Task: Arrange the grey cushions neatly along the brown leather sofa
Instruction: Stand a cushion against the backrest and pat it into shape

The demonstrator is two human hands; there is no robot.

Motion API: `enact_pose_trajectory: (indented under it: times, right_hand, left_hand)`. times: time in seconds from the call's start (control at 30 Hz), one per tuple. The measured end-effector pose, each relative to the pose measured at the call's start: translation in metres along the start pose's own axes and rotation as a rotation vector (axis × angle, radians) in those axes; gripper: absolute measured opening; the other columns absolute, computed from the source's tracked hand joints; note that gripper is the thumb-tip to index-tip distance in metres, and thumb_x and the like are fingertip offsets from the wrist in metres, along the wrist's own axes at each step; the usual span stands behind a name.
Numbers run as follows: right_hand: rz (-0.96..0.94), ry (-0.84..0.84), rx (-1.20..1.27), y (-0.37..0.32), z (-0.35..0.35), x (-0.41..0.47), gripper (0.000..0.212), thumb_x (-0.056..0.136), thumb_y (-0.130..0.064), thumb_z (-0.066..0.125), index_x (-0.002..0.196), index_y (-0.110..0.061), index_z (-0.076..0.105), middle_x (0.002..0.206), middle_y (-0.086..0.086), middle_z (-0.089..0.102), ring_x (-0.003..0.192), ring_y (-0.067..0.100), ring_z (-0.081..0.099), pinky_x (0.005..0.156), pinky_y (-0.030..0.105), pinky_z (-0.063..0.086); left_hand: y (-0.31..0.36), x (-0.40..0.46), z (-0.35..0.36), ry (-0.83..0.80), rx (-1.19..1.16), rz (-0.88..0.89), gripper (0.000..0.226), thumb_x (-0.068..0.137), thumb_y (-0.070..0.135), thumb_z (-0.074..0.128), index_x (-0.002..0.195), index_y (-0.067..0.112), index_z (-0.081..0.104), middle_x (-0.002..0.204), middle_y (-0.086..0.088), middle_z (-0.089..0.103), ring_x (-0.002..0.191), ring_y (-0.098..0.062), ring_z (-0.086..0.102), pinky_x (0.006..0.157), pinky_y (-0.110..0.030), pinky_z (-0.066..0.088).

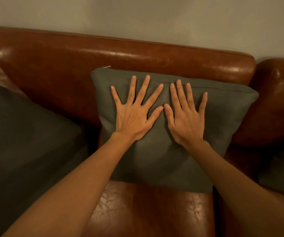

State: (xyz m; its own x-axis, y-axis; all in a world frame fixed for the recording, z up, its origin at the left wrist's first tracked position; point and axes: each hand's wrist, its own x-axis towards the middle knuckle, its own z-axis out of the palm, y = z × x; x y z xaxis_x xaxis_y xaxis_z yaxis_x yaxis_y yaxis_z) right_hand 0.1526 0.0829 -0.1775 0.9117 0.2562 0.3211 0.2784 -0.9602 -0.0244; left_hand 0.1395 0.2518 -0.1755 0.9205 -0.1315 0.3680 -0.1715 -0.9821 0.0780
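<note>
Grey cushion in the middle looks placed – left hand and right hand press it with fingers spread – two other cushions probably remain.

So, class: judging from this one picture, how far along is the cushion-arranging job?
Done: the middle grey cushion stands propped against the brown leather sofa backrest, zip on top. In hand: the left hand and right hand press flat on it, fingers spread. Left: the left cushion lies tilted, and the right cushion is mostly out of frame, so its state is unclear.
</note>
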Motion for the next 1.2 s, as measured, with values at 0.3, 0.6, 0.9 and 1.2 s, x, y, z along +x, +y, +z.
enact_pose_trajectory:
  times: [0.3, 0.6, 0.9, 1.2]
  right_hand:
    - [0.015, -0.007, -0.024, -0.001, 0.015, 0.011, 0.059, 0.104, -0.048, 0.017, 0.157, -0.024, 0.009, 0.165, -0.003, 0.011, 0.152, 0.015, 0.006, 0.12, 0.055, -0.005]
    - [0.03, -0.026, -0.045, -0.002, 0.025, 0.019, 0.059, 0.104, -0.048, 0.016, 0.157, -0.025, 0.008, 0.165, -0.004, 0.007, 0.152, 0.015, 0.003, 0.118, 0.052, -0.011]
    - [-0.053, 0.129, 0.059, 0.007, 0.007, 0.009, 0.049, 0.106, -0.03, 0.032, 0.153, -0.015, 0.03, 0.16, 0.005, 0.03, 0.149, 0.019, 0.02, 0.12, 0.042, -0.008]
    - [0.091, 0.076, -0.004, 0.059, -0.003, -0.011, 0.062, 0.102, -0.054, 0.02, 0.157, -0.026, 0.011, 0.165, 0.007, 0.009, 0.151, 0.02, 0.001, 0.12, 0.046, -0.008]
  left_hand:
    - [-0.005, 0.011, 0.021, -0.025, 0.056, -0.013, 0.058, 0.1, 0.06, 0.02, 0.153, 0.041, 0.011, 0.164, 0.001, 0.009, 0.151, -0.028, 0.002, 0.109, -0.074, 0.0]
    - [-0.01, 0.017, 0.034, -0.031, 0.061, -0.018, 0.057, 0.1, 0.06, 0.02, 0.153, 0.041, 0.012, 0.164, 0.001, 0.009, 0.151, -0.027, 0.004, 0.109, -0.074, 0.001]
    - [-0.011, 0.016, 0.034, -0.055, 0.053, -0.022, 0.057, 0.1, 0.06, 0.019, 0.153, 0.04, 0.011, 0.164, 0.001, 0.01, 0.151, -0.028, 0.004, 0.109, -0.074, 0.001]
    - [-0.009, 0.013, 0.029, -0.034, 0.006, -0.014, 0.059, 0.099, 0.061, 0.014, 0.153, 0.039, 0.012, 0.164, -0.001, 0.011, 0.151, -0.028, 0.005, 0.11, -0.073, -0.001]
